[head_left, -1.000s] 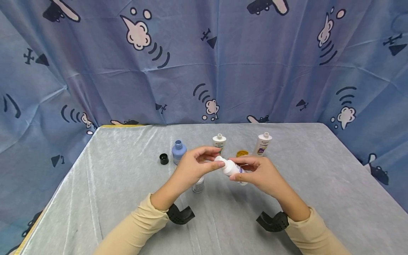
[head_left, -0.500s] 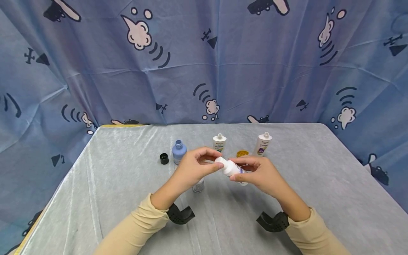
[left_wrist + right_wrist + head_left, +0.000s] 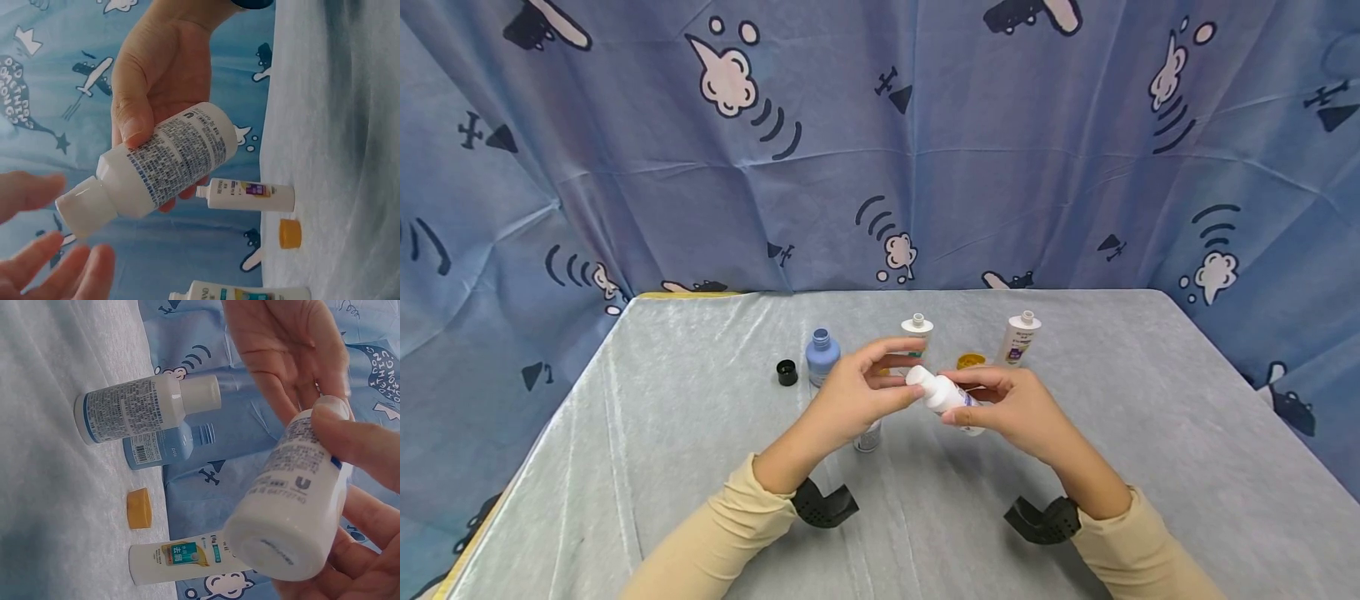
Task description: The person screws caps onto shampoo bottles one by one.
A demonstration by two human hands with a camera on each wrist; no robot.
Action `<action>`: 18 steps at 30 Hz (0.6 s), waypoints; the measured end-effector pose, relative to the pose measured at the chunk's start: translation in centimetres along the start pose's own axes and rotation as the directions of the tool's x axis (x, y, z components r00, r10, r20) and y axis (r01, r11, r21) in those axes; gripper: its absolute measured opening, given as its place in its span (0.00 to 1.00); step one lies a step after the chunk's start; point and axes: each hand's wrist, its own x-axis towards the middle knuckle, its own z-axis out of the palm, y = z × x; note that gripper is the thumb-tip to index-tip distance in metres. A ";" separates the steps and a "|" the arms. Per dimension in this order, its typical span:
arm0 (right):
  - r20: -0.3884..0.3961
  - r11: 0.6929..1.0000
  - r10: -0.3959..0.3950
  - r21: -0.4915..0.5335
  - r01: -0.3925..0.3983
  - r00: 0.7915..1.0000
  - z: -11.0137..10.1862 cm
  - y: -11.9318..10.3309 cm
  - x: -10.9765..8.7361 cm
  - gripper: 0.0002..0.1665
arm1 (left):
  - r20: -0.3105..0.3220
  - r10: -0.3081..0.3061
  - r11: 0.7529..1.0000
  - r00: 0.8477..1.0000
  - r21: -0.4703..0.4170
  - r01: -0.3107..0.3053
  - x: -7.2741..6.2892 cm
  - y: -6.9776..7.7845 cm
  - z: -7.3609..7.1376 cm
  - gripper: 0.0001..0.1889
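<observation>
My right hand (image 3: pixel 1018 408) grips a white shampoo bottle (image 3: pixel 957 402) round its printed body, tilted with its white cap (image 3: pixel 921 380) toward the left and its base down to the right. Around that cap my left hand (image 3: pixel 861 387) holds its fingers spread. In the left wrist view a small gap shows between the cap (image 3: pixel 85 209) and the left fingers (image 3: pixel 65 269). The right wrist view shows the underside of the bottle (image 3: pixel 284 509). Another white bottle (image 3: pixel 868 437), capped in the right wrist view, stands on the table partly behind my left hand.
Beyond the hands stand an uncapped blue bottle (image 3: pixel 822 357) and two uncapped white bottles, one in the middle (image 3: pixel 917 331) and one on the right (image 3: pixel 1019 338). A black cap (image 3: pixel 786 372) and a yellow cap (image 3: pixel 971 361) lie on the grey cloth-covered table (image 3: pixel 1150 433).
My left fingers have spread apart around the cap, the index finger lifting up and away from it. The bottle stays nearly still in my right hand.
</observation>
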 end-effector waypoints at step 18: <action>0.002 1.000 -0.010 -0.001 0.010 1.000 0.1 -0.1 0.0 0.27 | -0.094 -0.074 0.992 0.993 0.098 0.083 0.1 -0.1 0.0 0.12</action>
